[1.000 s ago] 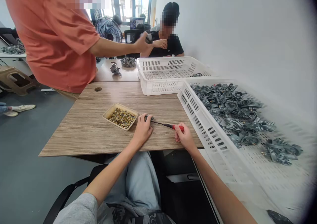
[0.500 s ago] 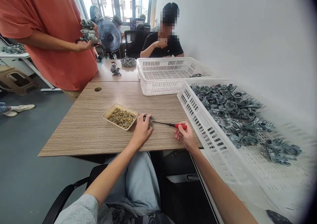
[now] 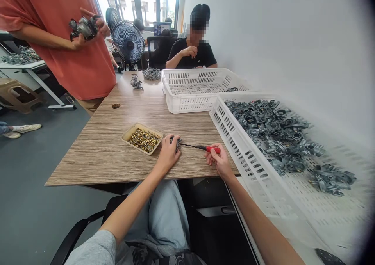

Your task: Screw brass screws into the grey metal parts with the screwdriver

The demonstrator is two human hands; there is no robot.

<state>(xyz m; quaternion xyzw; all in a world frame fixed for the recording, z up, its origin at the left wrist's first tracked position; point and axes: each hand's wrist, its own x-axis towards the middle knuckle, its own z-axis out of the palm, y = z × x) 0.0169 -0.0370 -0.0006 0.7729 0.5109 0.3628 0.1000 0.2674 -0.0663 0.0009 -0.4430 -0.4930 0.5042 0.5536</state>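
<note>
- My left hand [image 3: 168, 154] is clenched over a small grey cast-metal part [image 3: 175, 141], pinning it to the striped wood-grain bench [image 3: 96, 148] just right of the shallow tan tray of brass screws [image 3: 142, 137].
- My right hand [image 3: 218, 161] is closed on the red handle of a slim screwdriver [image 3: 202, 148]; its black shaft runs left and its tip meets the part under my left fingers.
- As I judge it, I am midway through driving a screw on this one piece. Whether the screw is seated is hidden by my fingers.
- The tilted white slotted plastic crate [image 3: 234, 140] at my right is heaped with grey metal castings [image 3: 275, 132], while the second white slotted crate [image 3: 187, 89] farther back holds almost nothing, so most of the pile looks untouched.
- Against half a second ago, my hands, the part and the screwdriver sit almost where they were.
- The person in the orange shirt [image 3: 84, 70] has shifted the dark metal assembly [image 3: 83, 26] up and to the left.
</note>
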